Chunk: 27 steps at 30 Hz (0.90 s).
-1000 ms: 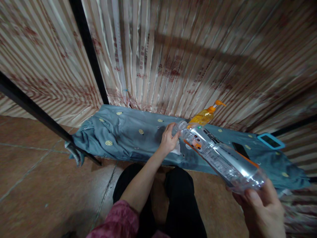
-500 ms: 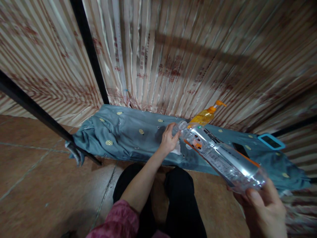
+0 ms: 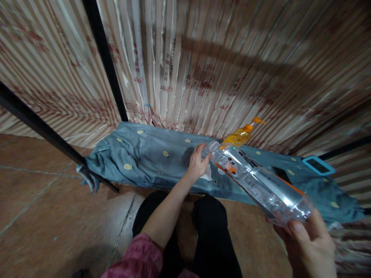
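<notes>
A large clear plastic bottle (image 3: 257, 177) with a silver, black and orange label is held aslant over the draped bench. Its base end rests in my right hand (image 3: 311, 239), thumb on the near side and fingers round the far side. At the narrower neck end, my left hand (image 3: 199, 162) has its fingers closed around the clear plastic; the fingertips partly hide the mouth. Just behind the neck stands a yellow pump bottle (image 3: 239, 135) with an orange pump head, its lower part covered by the clear bottle. Something white (image 3: 206, 173) lies beneath my left hand.
A blue-grey cloth with yellow pineapple prints (image 3: 150, 154) covers the low bench. Toward its right end lie a blue-framed device (image 3: 319, 165) and a dark flat object (image 3: 281, 175). Black poles (image 3: 106, 58) stand at the left, and a striped curtain (image 3: 197, 77) hangs behind.
</notes>
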{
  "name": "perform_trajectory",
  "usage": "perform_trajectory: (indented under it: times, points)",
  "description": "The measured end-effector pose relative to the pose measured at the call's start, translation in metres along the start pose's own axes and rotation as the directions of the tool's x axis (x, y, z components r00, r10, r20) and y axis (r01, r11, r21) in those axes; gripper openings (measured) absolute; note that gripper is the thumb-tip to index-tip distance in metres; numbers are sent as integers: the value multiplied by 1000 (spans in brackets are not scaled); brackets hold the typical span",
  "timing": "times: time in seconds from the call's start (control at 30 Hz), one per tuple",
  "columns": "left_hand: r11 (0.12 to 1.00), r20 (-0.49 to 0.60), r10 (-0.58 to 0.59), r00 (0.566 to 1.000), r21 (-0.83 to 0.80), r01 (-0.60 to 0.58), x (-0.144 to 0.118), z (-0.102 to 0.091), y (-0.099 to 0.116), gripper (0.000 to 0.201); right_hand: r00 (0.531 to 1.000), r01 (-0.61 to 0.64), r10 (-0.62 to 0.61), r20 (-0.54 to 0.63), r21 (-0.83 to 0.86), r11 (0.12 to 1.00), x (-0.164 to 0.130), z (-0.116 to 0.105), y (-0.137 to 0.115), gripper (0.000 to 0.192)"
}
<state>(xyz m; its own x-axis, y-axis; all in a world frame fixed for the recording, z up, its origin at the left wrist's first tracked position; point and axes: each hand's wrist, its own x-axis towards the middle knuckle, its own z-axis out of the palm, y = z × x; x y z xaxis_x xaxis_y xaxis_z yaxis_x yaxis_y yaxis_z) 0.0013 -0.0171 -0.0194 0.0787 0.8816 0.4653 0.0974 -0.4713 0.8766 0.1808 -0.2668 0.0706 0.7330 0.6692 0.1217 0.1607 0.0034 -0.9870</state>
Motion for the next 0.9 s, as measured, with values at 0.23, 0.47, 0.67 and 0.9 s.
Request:
perform_trajectory:
  times: [0.23, 0.47, 0.67, 0.9]
  points:
    - [1000, 13, -8, 1000, 13, 8, 0, -1, 2, 37, 999, -34, 33, 10, 18, 999, 6, -7, 7, 97]
    - [1000, 10, -3, 1000, -1, 3, 0, 0, 0, 37, 999, -38, 38, -15, -4, 999, 2, -3, 2, 97]
    - [1000, 14, -2, 1000, -8, 2, 0, 0, 0, 38, 1000, 17, -16, 15, -74, 997, 9, -9, 8, 92]
    - [1000, 2, -2, 1000, -11, 2, 0, 1, -1, 37, 1000, 5, -5, 6, -24, 1000, 7, -8, 5, 97]
